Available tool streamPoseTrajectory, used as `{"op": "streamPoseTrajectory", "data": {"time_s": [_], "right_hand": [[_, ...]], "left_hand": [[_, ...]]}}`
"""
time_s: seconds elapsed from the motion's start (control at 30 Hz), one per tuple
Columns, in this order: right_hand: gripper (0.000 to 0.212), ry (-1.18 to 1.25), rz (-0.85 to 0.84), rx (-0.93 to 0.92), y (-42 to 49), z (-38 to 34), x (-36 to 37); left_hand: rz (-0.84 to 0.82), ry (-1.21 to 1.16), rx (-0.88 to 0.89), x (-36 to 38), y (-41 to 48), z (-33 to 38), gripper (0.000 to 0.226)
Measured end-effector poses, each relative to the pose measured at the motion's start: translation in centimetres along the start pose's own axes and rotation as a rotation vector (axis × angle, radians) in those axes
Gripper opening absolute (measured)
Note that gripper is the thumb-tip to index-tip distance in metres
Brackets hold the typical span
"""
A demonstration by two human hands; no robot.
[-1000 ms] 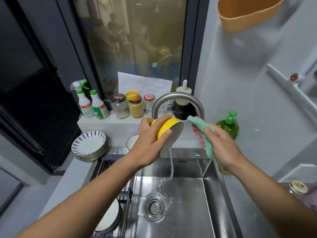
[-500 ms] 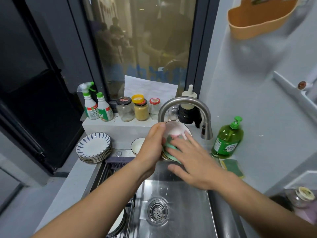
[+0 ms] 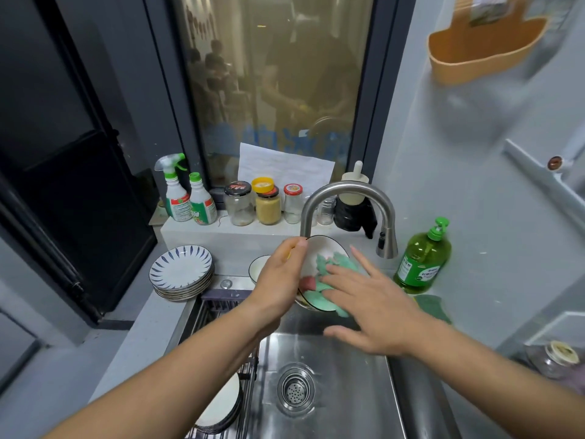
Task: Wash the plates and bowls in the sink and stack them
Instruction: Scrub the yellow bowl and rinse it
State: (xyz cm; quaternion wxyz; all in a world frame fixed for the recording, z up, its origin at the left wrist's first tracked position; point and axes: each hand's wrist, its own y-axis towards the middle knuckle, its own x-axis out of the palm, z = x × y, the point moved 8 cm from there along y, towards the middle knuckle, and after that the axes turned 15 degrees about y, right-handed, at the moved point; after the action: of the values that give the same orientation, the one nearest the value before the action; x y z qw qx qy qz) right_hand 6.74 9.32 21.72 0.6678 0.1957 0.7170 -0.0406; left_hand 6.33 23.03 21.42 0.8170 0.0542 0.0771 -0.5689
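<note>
Brushed stainless-steel sink (image 3: pixel 345 416) and faucet (image 3: pixel 348 189); glossy glazed ceramic bowl (image 3: pixel 319 248); soft green cloth (image 3: pixel 329 264); translucent green plastic soap bottle (image 3: pixel 422 264).

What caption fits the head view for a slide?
Left hand tilts a bowl over the sink while the right hand presses a green cloth inside it.

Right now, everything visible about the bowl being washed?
The bowl looks ceramic: glossy white inside, dark rim, a sliver of yellow outside. It tilts, opening toward the camera, over the back edge of the sink below the faucet. The left hand grips its left rim; the right hand presses a green cloth into it.
</note>
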Motion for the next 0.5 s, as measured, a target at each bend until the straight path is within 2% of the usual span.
{"op": "streamPoseTrajectory", "data": {"time_s": [0.07, 0.17, 0.27, 0.33, 0.4, 0.5], "right_hand": [[0.061, -0.005, 0.007, 0.021, 0.1, 0.7, -0.3], [0.055, 0.324, 0.246, 0.133, 1.0, -1.5, -0.6], [0.042, 0.600, 0.348, 0.243, 1.1, -1.5, 0.4], [0.036, 0.566, 0.324, 0.243, 0.5, 0.1, 0.0], [0.043, 0.526, 0.275, 0.156, 0.2, 0.9, -0.9], [0.047, 0.570, 0.352, 0.067, 0.2, 0.3, -2.7]], "left_hand": [[-0.005, -0.047, -0.029, 0.1, -0.3, -0.1, 0.031], [0.074, -0.059, -0.099, 0.0, -0.1, -0.1, 0.028], [0.095, -0.022, -0.122, -0.6, -0.3, -0.5, 0.026], [-0.007, -0.055, -0.221, -0.4, -0.6, -0.9, 0.026], [-0.162, -0.057, -0.399, 0.0, -0.8, -1.8, 0.031], [-0.373, -0.063, -0.558, 0.3, -1.2, -1.7, 0.052]]}}
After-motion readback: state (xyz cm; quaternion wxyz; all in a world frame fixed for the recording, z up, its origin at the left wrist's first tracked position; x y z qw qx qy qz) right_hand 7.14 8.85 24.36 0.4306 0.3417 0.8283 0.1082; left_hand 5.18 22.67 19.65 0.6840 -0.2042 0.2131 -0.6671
